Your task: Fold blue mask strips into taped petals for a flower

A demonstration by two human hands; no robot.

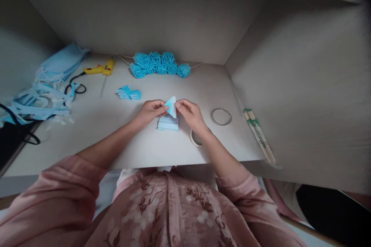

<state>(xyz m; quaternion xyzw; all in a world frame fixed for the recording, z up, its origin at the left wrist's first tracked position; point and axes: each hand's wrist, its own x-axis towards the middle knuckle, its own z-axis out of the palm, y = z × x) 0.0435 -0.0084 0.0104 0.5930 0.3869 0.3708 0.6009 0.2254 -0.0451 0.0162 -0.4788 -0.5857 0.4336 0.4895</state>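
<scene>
Between my two hands is a small piece of blue and white mask fabric [171, 107], folded into a triangle. My left hand [151, 112] pinches its left corner. At its right edge, the fingers of my right hand [189, 112] are pinched together on the fabric. Just below them, a small stack of flat blue fabric pieces [168, 123] lies on the table. Off to the left of my left hand rest several folded blue fabric petals [128, 92].
Blue fabric roses [155, 60] on sticks lie along the back wall. At left are a yellow glue gun [100, 68], face masks [62, 61] and cut strips [37, 102]. Toward the right are a wire coil [221, 117], a tape roll [195, 139] and packaged sticks [260, 135].
</scene>
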